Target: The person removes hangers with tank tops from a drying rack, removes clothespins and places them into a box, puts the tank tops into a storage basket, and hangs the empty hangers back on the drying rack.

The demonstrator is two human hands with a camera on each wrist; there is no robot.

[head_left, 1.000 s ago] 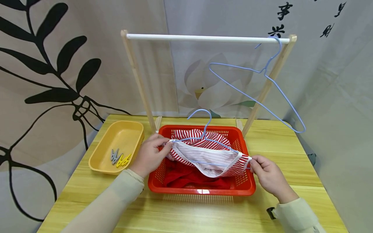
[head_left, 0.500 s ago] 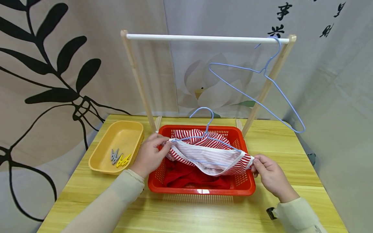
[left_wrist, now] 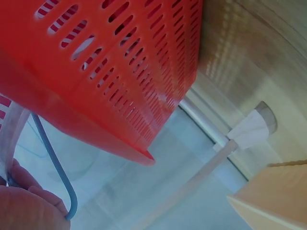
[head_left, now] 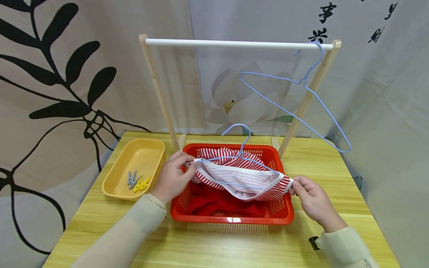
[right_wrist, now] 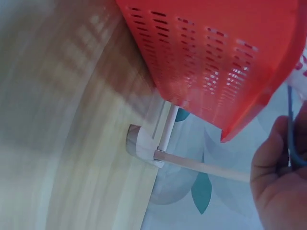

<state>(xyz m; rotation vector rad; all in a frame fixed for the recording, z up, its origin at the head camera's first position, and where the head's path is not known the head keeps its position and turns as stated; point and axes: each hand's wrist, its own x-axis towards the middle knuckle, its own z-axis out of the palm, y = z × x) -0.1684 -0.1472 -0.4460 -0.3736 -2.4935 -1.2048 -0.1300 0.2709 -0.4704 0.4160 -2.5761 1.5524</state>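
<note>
A red-and-white striped top (head_left: 281, 188) with white trim is stretched over a blue wire hanger (head_left: 241, 148), whose hook stands up above it. My left hand (head_left: 173, 178) pinches the top's left shoulder at the hanger's end; in the left wrist view the bent wire end pokes out beside the fingers (left_wrist: 45, 196). At the other end, my right hand (head_left: 313, 203) pinches the right shoulder edge between thumb and fingers, and the right wrist view shows wire at that hand (right_wrist: 283, 177). Below lies the red basket (head_left: 201, 219), with striped cloth at the back and red cloth (head_left: 221, 203) inside.
Behind the basket stands a wooden rack with a white bar (head_left: 234, 44). Another blue hanger (head_left: 304, 79) hangs bare at its right end. A yellow tray (head_left: 134, 149) on the left holds grey clothespins (head_left: 133, 180) and yellow clothespins (head_left: 142, 185).
My right hand has shifted slightly right and up, drawing the top's right shoulder outward. The held hanger's hook has moved a little right. My left hand has barely moved.
</note>
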